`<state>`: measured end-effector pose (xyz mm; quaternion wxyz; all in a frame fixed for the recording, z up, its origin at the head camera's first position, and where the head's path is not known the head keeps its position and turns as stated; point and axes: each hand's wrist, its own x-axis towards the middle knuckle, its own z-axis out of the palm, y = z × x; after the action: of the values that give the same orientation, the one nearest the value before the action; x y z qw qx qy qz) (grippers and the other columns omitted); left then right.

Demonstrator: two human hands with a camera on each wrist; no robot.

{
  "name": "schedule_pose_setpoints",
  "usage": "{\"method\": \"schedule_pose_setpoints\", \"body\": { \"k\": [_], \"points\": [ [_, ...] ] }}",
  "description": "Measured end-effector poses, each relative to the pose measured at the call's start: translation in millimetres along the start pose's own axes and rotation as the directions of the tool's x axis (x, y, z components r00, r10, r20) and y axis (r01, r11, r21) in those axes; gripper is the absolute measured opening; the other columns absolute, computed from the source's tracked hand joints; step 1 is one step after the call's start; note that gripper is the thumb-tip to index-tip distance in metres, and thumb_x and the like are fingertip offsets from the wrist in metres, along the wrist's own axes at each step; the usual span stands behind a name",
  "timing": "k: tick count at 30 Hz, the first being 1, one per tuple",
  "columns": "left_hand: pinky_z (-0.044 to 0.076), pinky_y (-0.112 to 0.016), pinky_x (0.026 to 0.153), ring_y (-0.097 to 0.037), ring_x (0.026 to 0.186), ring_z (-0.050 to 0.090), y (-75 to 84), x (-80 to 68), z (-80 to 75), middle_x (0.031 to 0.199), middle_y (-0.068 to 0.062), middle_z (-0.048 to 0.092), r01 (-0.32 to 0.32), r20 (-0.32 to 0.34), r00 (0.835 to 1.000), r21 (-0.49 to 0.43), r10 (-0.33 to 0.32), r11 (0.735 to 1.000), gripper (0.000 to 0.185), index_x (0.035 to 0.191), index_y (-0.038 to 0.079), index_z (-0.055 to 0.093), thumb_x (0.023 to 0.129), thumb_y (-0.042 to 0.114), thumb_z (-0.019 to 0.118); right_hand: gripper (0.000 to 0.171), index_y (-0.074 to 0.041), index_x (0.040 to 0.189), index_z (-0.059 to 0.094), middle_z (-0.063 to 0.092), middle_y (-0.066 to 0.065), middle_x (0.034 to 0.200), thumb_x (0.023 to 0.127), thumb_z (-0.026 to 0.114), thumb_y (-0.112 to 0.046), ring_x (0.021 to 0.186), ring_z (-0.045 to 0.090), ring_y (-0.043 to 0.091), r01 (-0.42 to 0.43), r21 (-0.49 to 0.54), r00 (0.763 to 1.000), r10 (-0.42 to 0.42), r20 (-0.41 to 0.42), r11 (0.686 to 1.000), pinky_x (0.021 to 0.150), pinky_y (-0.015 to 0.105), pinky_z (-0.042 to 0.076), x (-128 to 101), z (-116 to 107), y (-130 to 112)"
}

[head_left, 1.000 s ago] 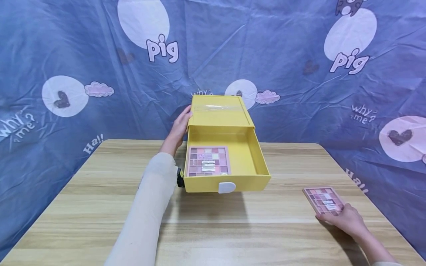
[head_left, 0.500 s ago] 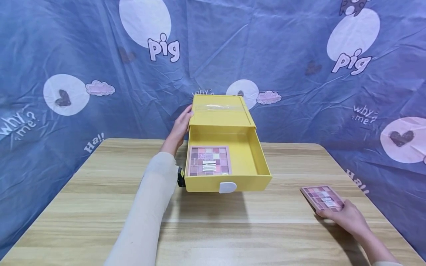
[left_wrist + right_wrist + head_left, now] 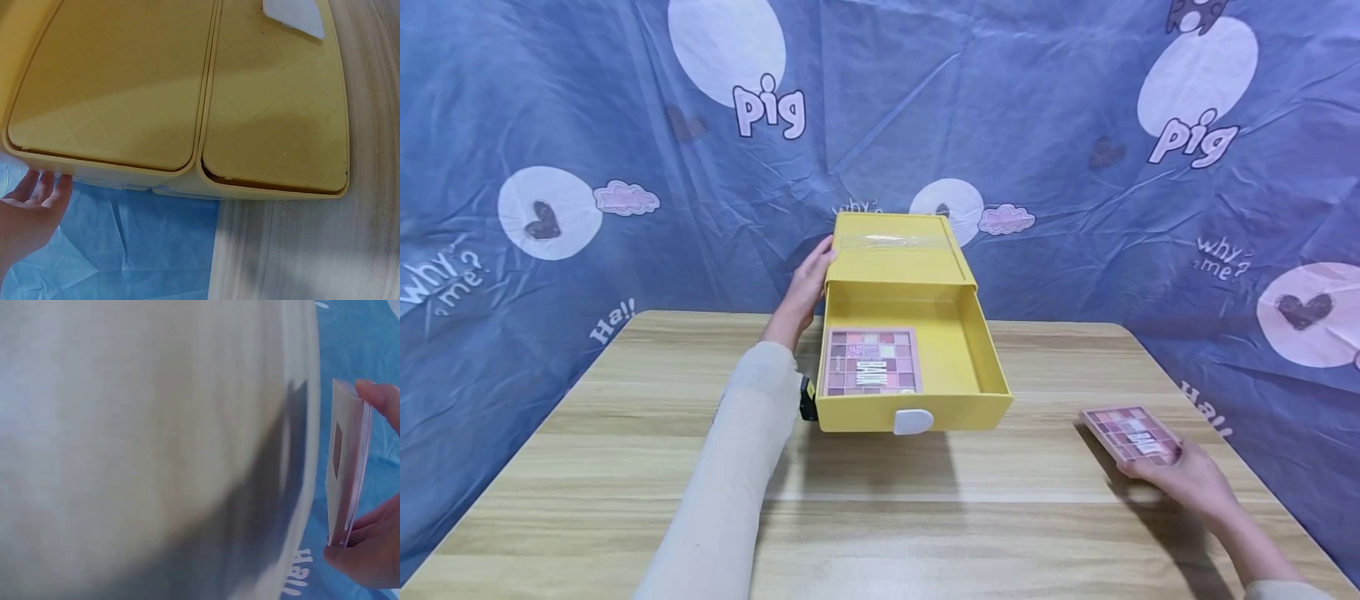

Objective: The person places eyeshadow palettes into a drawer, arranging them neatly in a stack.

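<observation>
A yellow drawer box [image 3: 898, 260] stands mid-table with its upper drawer [image 3: 953, 358] pulled out. One pink eyeshadow palette [image 3: 871, 363] lies flat in the drawer's left half. My left hand [image 3: 803, 290] rests against the box's left side near the back; in the left wrist view, its fingers [image 3: 45, 187] touch the box side fairly straight. Over the right of the table, my right hand [image 3: 1197, 479] grips a second eyeshadow palette [image 3: 1133, 435] by its near edge, tilted above the wood. In the right wrist view, thumb and fingers hold opposite edges of this palette [image 3: 347, 465].
The pale wooden table [image 3: 880, 542] runs beneath everything. A blue printed cloth [image 3: 880, 108] hangs behind and beside it. A white handle [image 3: 913, 422] sticks out from the drawer front. A lower drawer front [image 3: 275, 119] shows in the left wrist view.
My right hand has lifted the palette off the table, up and slightly away from me, its shadow now apart from it. The left hand and the box stay as they were.
</observation>
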<state>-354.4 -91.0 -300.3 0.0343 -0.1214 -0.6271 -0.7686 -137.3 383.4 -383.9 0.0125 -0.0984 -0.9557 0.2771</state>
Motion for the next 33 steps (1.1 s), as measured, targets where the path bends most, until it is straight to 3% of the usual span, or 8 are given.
{"method": "schedule_pose_setpoints", "body": {
  "k": [4,10,15,23,33],
  "points": [
    [0.031,-0.033,0.092,-0.018,0.113,0.038,-0.6,0.7,-0.1,0.133,-0.004,0.035,-0.001,-0.002,1.0,-0.004,0.001,1.0,0.048,0.134,0.019,0.034,0.088,0.027,0.045,0.09,0.029,0.11,0.023,0.048,0.034,0.087,0.07,0.067,-0.04,0.075,0.049,0.038,0.013,-0.017,1.0,-0.014,-0.024,1.0,0.063,0.046,0.041,2.8,-7.8,-8.4],
    [0.032,-0.033,0.091,-0.017,0.113,0.039,-1.6,0.8,-1.2,0.133,-0.003,0.035,0.002,-0.005,1.0,-0.008,-0.002,1.0,0.047,0.134,0.02,0.035,0.088,0.027,0.046,0.072,0.021,0.101,0.035,0.051,0.022,0.078,0.068,0.071,-0.032,0.065,0.049,0.027,0.099,0.006,0.99,-0.098,-0.103,0.995,0.054,0.034,0.04,8.8,-17.2,-22.2],
    [0.032,-0.033,0.092,-0.018,0.113,0.039,-0.9,0.6,-1.2,0.132,-0.002,0.036,0.002,0.0,1.0,-0.01,-0.002,1.0,0.048,0.134,0.02,0.035,0.088,0.028,0.046,0.079,0.021,0.105,0.036,0.049,0.027,0.081,0.065,0.071,-0.037,0.068,0.047,0.035,0.129,-0.088,0.978,-0.142,-0.154,0.988,0.054,0.04,0.038,13.2,-27.5,-36.3],
    [0.032,-0.032,0.091,-0.018,0.113,0.039,-0.1,0.7,-0.4,0.133,-0.003,0.035,0.001,-0.002,1.0,-0.015,-0.001,1.0,0.047,0.134,0.02,0.035,0.088,0.026,0.046,0.069,0.015,0.093,0.04,0.048,0.021,0.076,0.065,0.071,-0.039,0.063,0.047,0.031,0.167,-0.148,0.967,-0.191,-0.167,0.975,0.049,0.035,0.036,22.4,-44.3,-61.5],
    [0.033,-0.031,0.09,-0.019,0.112,0.04,-0.5,1.6,-0.6,0.132,-0.004,0.036,-0.008,-0.001,1.0,-0.027,0.008,1.0,0.047,0.134,0.018,0.035,0.088,0.025,0.046,0.07,0.013,0.096,0.04,0.048,0.021,0.081,0.064,0.072,-0.041,0.066,0.047,0.032,0.216,-0.166,0.954,-0.244,-0.172,0.962,0.052,0.036,0.036,30.2,-58.1,-94.1]
  ]
}}
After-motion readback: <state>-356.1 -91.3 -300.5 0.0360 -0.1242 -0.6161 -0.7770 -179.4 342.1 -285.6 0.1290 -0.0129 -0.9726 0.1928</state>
